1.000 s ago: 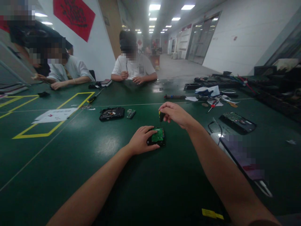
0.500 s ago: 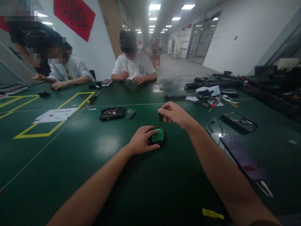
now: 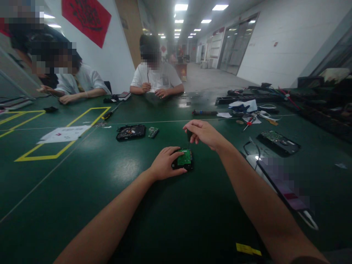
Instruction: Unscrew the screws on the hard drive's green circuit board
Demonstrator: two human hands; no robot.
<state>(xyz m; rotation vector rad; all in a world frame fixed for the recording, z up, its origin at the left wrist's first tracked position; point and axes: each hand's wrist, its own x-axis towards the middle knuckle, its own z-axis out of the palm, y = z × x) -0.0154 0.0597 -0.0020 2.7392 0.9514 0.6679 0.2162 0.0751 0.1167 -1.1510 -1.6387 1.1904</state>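
Observation:
A hard drive (image 3: 184, 157) lies on the green table with its green circuit board facing up. My left hand (image 3: 166, 163) grips it from the left, thumb along the near edge and fingers over the far side and board. Above the drive's far right part, my right hand (image 3: 202, 133) pinches the dark handle of a screwdriver (image 3: 189, 136). The screwdriver stands upright, its thin shaft pointing down at the board's far edge. Whether the tip sits in a screw is too small to tell.
An opened drive (image 3: 131, 132) and a small circuit board (image 3: 153, 132) lie to the left. Another hard drive (image 3: 278, 143), a phone (image 3: 283, 183) and a red screwdriver (image 3: 249, 124) are on the right. A yellow-black screwdriver (image 3: 109, 113) lies farther left. Two people sit across the table.
My right hand's fingers have shifted slightly around the screwdriver handle, covering more of its top. My left hand and the hard drive stay in place.

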